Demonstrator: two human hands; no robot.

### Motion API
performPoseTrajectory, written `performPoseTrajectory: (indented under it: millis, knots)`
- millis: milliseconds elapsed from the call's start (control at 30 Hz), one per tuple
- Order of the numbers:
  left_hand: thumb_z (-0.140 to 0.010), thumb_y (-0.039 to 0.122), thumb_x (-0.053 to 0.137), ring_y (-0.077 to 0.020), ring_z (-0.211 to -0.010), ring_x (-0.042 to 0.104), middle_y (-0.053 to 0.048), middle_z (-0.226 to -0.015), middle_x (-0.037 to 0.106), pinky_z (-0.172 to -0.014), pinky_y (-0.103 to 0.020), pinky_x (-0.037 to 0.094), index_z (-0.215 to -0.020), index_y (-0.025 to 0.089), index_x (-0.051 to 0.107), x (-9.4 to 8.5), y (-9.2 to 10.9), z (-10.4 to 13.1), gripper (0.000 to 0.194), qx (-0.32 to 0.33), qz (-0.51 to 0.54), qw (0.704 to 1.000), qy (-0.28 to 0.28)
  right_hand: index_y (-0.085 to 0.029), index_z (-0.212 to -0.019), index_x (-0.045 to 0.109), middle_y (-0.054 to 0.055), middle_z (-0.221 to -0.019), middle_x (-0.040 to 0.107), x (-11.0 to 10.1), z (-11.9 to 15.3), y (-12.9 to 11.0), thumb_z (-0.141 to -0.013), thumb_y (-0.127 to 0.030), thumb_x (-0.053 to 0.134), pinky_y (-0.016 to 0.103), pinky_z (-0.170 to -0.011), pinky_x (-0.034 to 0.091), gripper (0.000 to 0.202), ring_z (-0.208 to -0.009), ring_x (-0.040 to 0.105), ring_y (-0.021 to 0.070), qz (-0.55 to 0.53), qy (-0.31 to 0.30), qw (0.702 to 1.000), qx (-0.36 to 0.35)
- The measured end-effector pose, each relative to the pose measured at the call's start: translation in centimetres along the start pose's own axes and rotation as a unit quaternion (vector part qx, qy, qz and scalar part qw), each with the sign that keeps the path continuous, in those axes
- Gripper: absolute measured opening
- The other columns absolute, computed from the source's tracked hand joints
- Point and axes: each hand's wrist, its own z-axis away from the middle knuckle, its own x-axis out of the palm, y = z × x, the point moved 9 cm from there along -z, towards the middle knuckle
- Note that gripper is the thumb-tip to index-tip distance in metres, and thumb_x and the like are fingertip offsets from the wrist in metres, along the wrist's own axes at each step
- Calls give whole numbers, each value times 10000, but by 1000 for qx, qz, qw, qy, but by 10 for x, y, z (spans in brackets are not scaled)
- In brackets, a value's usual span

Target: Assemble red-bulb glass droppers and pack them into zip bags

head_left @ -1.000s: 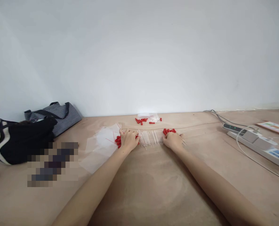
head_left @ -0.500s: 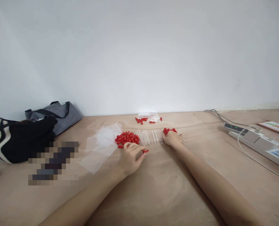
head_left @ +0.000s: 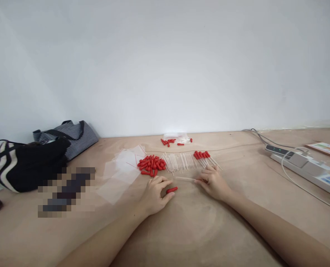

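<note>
Red bulb (head_left: 172, 190) sits on or just above the bench (head_left: 198, 233), between the left hand's (head_left: 167, 190) thumb and fingers; I can't tell whether they grip it. The right hand (head_left: 197, 180) pinches one end of a thin clear tube (head_left: 185, 178), pointing it leftward. Beyond them lie a red bulb pile (head_left: 151, 164), a row of loose tubes (head_left: 181, 162) and some red-capped tubes (head_left: 202, 155).

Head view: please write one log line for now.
left hand at red piece; right hand holds pale tube; red pile beside tube row
</note>
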Motion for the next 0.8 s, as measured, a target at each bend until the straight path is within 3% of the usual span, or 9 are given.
performPoseTrajectory:
  millis: [167, 400, 500, 600, 800]
  knots:
    - [-761, 265, 548, -203, -839, 541, -50, -898, 614, -760, -379, 416, -934, 219, 648, 4, 0, -3, 205, 17, -20, 1000, -2, -224, -680, 642, 17, -624, 574, 4, 10, -4, -816, -344, 499, 319, -716, 260, 231, -701, 473, 148, -38, -32, 999, -19]
    - [-801, 240, 497, -190, -855, 532, -38, -919, 626, -768, -364, 393, -938, 246, 645, 2, 7, -2, 202, 41, -35, 999, 8, -278, -937, 646, 37, -805, 585, 12, 0, -11, -770, -420, 540, 345, -737, 285, 244, -794, 492, 177, -65, -21, 998, 14]
    - [-784, 271, 534, -205, -886, 522, -42, -944, 628, -765, -369, 383, -969, 234, 629, 5, 8, -4, 210, 41, -41, 998, 9, -303, -903, 655, 29, -824, 581, 18, -5, -15, -784, -360, 543, 342, -724, 273, 173, -816, 490, 178, -56, -8, 998, 37]
    - [-799, 250, 522, -196, -847, 532, -26, -880, 650, -738, -357, 374, -874, 228, 650, 6, 9, -6, 150, 34, -41, 999, 14, -286, -800, 670, 25, -816, 579, 22, -8, -21, -791, -282, 543, 322, -699, 263, 127, -825, 485, 174, -43, 6, 998, 36]
    - [-821, 226, 492, -179, -813, 543, -1, -809, 656, -741, -351, 331, -812, 223, 620, -1, 9, -8, 128, 10, -53, 998, 38, -206, -770, 605, 27, -843, 589, 11, -5, -24, -811, -215, 487, 318, -735, 255, 126, -829, 483, 164, -41, 56, 997, 45]
